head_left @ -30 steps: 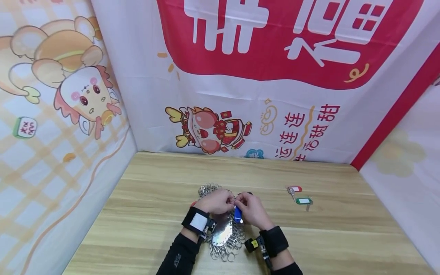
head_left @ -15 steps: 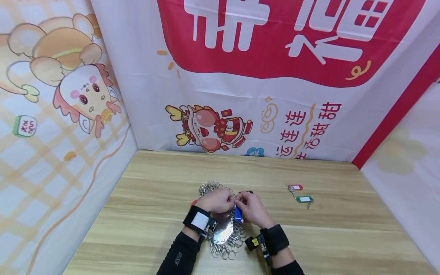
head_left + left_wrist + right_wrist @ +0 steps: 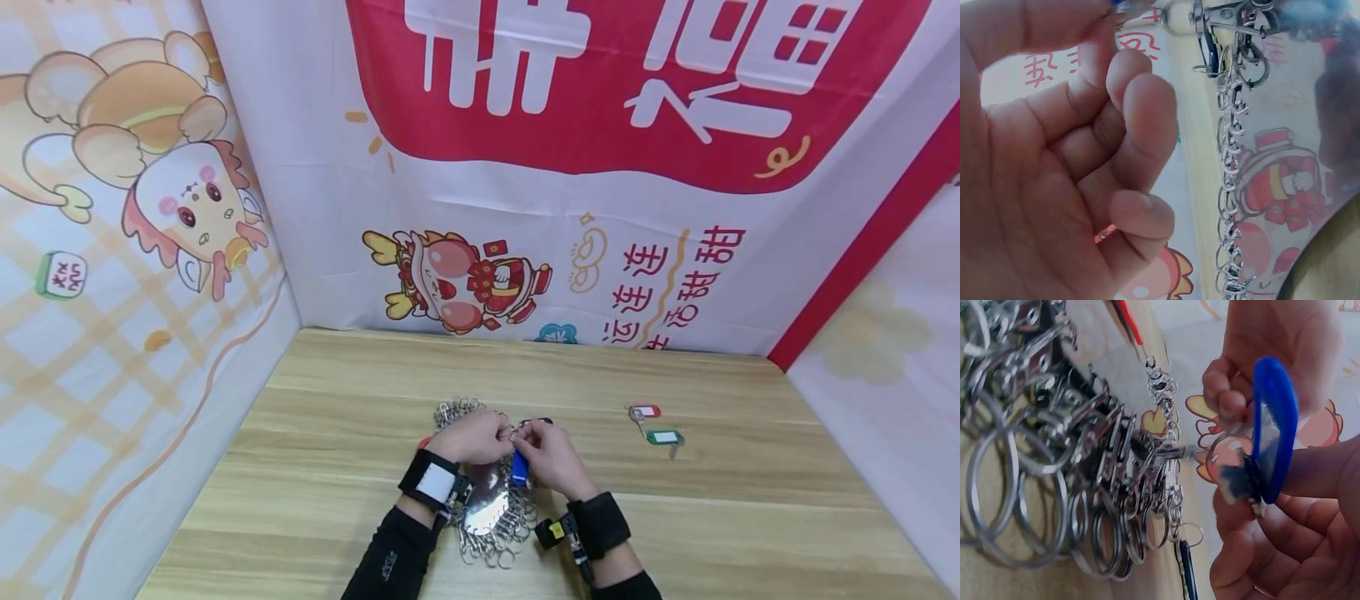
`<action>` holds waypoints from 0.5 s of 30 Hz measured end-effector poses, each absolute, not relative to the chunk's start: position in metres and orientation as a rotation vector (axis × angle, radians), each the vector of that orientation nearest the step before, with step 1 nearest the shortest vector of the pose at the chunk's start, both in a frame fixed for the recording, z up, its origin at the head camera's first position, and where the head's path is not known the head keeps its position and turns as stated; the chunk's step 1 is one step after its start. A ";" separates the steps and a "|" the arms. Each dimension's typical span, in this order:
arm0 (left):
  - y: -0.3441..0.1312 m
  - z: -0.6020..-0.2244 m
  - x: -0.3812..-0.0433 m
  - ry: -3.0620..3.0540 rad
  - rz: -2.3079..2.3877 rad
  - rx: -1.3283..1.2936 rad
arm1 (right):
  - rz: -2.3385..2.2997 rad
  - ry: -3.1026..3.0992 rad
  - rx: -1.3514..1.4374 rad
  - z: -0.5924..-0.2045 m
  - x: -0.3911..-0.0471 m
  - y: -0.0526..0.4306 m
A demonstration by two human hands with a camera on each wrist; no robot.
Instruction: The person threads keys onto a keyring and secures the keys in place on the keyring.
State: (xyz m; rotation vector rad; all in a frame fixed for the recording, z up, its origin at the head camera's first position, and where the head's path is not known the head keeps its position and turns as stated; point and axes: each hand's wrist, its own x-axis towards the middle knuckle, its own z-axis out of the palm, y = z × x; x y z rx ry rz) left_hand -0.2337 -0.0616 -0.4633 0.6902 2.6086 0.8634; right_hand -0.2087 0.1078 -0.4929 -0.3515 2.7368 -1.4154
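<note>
My left hand (image 3: 474,437) pinches a small metal split ring (image 3: 1215,447) between thumb and forefinger, its other fingers curled in. Facing it, my right hand (image 3: 553,457) holds a blue key tag (image 3: 1275,425) by the fingertips, with a key (image 3: 1240,478) hanging beside it. Both hands meet over a shiny metal plate (image 3: 486,510) whose edge is lined with swivel clasps and split rings (image 3: 1041,506). One clasp (image 3: 1175,452) points toward the pinched ring in the right wrist view. In the left wrist view, a clasp (image 3: 1225,17) stands close by the left fingertips.
To the right on the wooden table (image 3: 720,533) lie a red key tag (image 3: 647,411) and a green key tag (image 3: 664,437) with keys. Another red tag (image 3: 424,442) shows at the plate's left side, a black one (image 3: 545,421) behind the right hand. Printed cloth (image 3: 330,208) stands behind.
Both hands keep almost the same place over the plate, fingertips together at the ring. The blue tag still hangs by the right hand; the view shifts slightly.
</note>
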 end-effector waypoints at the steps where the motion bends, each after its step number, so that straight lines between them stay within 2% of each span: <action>1: -0.062 -0.463 -0.233 2.601 0.876 0.686 | -1.410 2.735 -0.353 -0.493 -0.209 0.108; 8: -0.063 -0.464 -0.234 2.591 0.850 0.751 | -1.417 2.718 -0.351 -0.493 -0.208 0.109; 15: -0.061 -0.464 -0.233 2.602 0.844 0.702 | -1.444 2.716 -0.360 -0.490 -0.207 0.107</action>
